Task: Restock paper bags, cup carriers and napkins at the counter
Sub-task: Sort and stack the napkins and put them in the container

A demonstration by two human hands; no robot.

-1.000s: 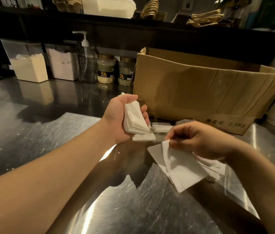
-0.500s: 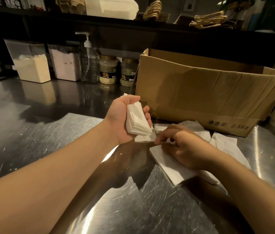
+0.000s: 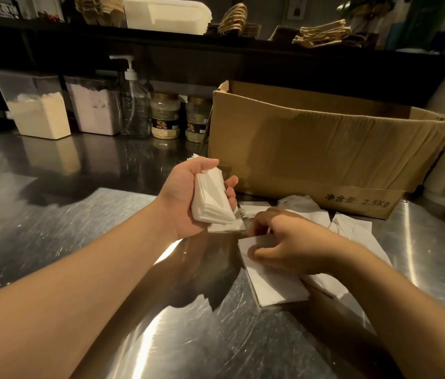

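Two hands work over the steel counter (image 3: 52, 242). The left hand (image 3: 188, 198) grips a stack of folded napkins (image 3: 211, 201), thumb curled over the top edge, fingers wrapped behind and showing at its right side. The right hand (image 3: 292, 242) rests on loose napkins (image 3: 273, 285) lying flat on the counter, its fingers curled, thumb and fingertips pinching the top sheet's edge. A cardboard box (image 3: 311, 149) stands just behind.
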